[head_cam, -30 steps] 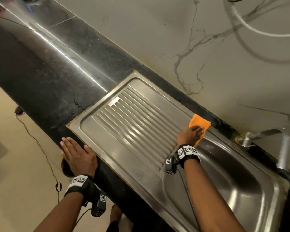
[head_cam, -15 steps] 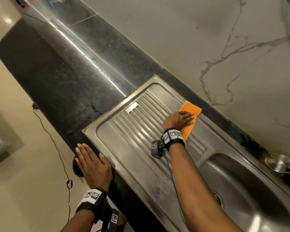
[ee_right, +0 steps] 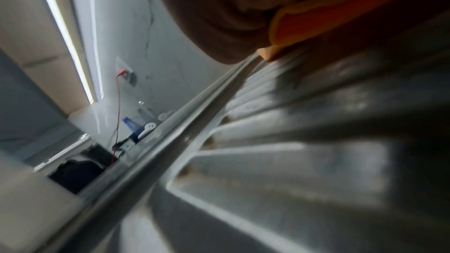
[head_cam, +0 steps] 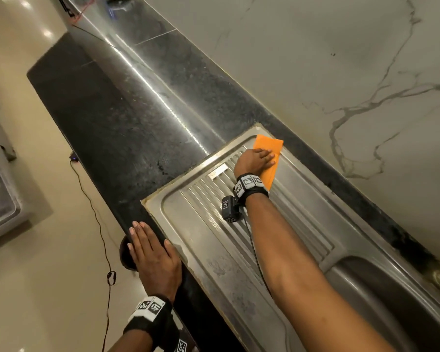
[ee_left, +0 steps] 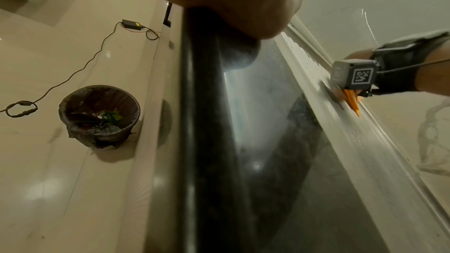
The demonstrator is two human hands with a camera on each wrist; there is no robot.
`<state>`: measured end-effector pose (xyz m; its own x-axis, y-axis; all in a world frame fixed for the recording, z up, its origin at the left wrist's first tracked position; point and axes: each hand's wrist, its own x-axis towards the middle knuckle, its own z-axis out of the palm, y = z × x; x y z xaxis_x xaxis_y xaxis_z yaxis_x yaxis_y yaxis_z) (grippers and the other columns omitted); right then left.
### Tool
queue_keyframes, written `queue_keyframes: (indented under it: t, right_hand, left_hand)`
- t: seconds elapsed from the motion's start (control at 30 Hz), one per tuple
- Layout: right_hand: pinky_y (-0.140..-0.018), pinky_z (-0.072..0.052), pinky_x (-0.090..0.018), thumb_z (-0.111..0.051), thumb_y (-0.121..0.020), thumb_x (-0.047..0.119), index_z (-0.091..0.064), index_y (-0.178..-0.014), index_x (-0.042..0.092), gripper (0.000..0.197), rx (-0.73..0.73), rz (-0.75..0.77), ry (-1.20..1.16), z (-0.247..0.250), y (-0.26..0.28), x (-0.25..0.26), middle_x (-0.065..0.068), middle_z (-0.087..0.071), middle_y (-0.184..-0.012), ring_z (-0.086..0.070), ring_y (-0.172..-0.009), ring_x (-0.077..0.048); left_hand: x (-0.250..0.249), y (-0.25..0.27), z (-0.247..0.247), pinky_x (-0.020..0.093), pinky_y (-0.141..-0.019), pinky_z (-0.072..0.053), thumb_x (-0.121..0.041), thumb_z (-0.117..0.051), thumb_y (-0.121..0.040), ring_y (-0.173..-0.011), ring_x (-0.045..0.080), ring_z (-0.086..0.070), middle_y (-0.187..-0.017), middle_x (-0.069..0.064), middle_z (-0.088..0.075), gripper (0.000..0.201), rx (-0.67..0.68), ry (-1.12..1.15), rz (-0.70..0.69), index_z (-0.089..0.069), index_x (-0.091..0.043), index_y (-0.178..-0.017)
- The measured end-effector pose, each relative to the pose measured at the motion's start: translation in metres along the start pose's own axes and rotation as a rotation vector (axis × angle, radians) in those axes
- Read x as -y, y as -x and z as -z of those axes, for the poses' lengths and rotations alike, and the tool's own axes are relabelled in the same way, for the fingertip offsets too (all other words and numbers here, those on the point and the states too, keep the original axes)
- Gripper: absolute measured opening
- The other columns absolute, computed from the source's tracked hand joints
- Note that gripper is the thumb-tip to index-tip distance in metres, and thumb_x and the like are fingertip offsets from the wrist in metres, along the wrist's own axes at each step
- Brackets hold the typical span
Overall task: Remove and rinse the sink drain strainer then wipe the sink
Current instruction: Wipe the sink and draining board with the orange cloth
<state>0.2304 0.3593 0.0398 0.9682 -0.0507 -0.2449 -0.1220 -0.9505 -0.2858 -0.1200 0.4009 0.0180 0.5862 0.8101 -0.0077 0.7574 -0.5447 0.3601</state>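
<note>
Drainboard [head_cam: 206, 240]: orange cloth [head_cam: 269, 158] under right grip [head_cam: 255, 161]

- The head view looks steeply down from above the drainboard [head_cam: 214, 250], taking in the black countertop [head_cam: 117, 128] beside it, the marble wall behind it and the floor in front of it.
- The left wrist view sits low at the countertop's front edge [ee_left: 202, 141], just in front of the drainboard [ee_left: 353, 141], looking along it; a bin [ee_left: 99, 116] stands on the floor below.
- The right wrist view lies almost on the drainboard's ribs [ee_right: 292, 122], very near and blurred.
- All three views share the drainboard; head and left wrist views share the orange cloth [head_cam: 269, 153] [ee_left: 351, 101].
</note>
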Motion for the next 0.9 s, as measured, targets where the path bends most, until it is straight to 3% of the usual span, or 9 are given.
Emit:
queue_keyframes:
  t: [0.1, 0.3, 0.4, 0.5, 0.63, 0.73, 0.9]
  right_hand:
    - [-0.122, -0.006, -0.058, -0.030, -0.104, 0.013, -0.021, -0.152, -0.008, 0.053, -0.008, 0.112, 0.017, -0.014, 0.008, 0.020, -0.028, -0.015, -0.161, -0.011, -0.150, -0.045]
    - [-0.124, -0.005, -0.053, -0.041, -0.101, 0.015, -0.012, -0.154, -0.008, 0.065, 0.005, 0.260, 0.114, -0.020, 0.034, 0.014, -0.026, -0.009, -0.163, -0.009, -0.152, -0.040]
    - [-0.124, -0.005, -0.054, -0.033, -0.102, 0.014, -0.012, -0.153, -0.009, 0.060, 0.056, 0.352, 0.130, -0.028, 0.069, 0.013, -0.028, -0.011, -0.162, -0.010, -0.152, -0.041]
    - [-0.123, -0.008, -0.056, -0.036, -0.098, 0.014, -0.011, -0.153, -0.009, 0.065, 0.042, 0.519, 0.171, -0.048, 0.109, 0.006, -0.030, -0.011, -0.161, -0.008, -0.152, -0.043]
    - [-0.125, 0.001, -0.052, -0.014, -0.091, 0.004, -0.012, -0.155, -0.005, 0.064, 0.088, 0.750, 0.203, -0.052, 0.133, -0.017, -0.026, -0.010, -0.163, -0.004, -0.153, -0.040]
    - [-0.125, 0.000, -0.049, -0.029, -0.096, -0.004, -0.014, -0.157, 0.000, 0.062, 0.158, 0.931, 0.204, -0.042, 0.135, -0.032, -0.020, -0.007, -0.165, -0.002, -0.154, -0.037]
    - [-0.125, 0.000, -0.044, -0.038, -0.090, -0.013, -0.019, -0.157, 0.004, 0.071, 0.268, 1.170, 0.197, -0.018, 0.157, -0.060, -0.015, -0.010, -0.166, -0.005, -0.154, -0.033]
  left_hand:
    - [0.000, 0.000, -0.001, 0.053, -0.128, -0.012, -0.035, -0.024, -0.101, -0.160, 0.026, 0.002, -0.172, 0.013, 0.000, 0.071, 0.001, 0.000, -0.003, -0.006, -0.004, -0.162]
    - [-0.001, 0.000, -0.001, 0.053, -0.128, -0.012, -0.035, -0.025, -0.101, -0.160, 0.027, 0.000, -0.172, 0.014, -0.002, 0.071, -0.012, 0.001, -0.004, -0.007, -0.003, -0.162]
    - [-0.001, 0.002, 0.000, 0.054, -0.128, -0.013, -0.034, -0.025, -0.101, -0.159, 0.029, -0.002, -0.171, 0.015, -0.004, 0.071, -0.012, -0.002, 0.001, -0.008, -0.003, -0.162]
    - [-0.002, 0.000, 0.000, 0.054, -0.128, -0.013, -0.034, -0.026, -0.101, -0.159, 0.029, -0.002, -0.171, 0.016, -0.004, 0.071, -0.012, 0.000, 0.003, -0.008, -0.003, -0.162]
    - [-0.002, 0.001, 0.002, 0.054, -0.128, -0.013, -0.034, -0.026, -0.100, -0.159, 0.031, -0.004, -0.171, 0.017, -0.006, 0.071, -0.011, 0.011, -0.001, -0.009, -0.002, -0.162]
    - [-0.001, 0.000, 0.001, 0.054, -0.127, -0.014, -0.035, -0.026, -0.100, -0.159, 0.032, -0.005, -0.170, 0.018, -0.008, 0.072, -0.006, 0.009, -0.004, -0.010, -0.001, -0.161]
    - [0.001, -0.001, -0.001, 0.054, -0.127, -0.016, -0.035, -0.027, -0.098, -0.158, 0.033, -0.009, -0.169, 0.020, -0.012, 0.073, -0.007, 0.035, -0.004, -0.014, 0.001, -0.160]
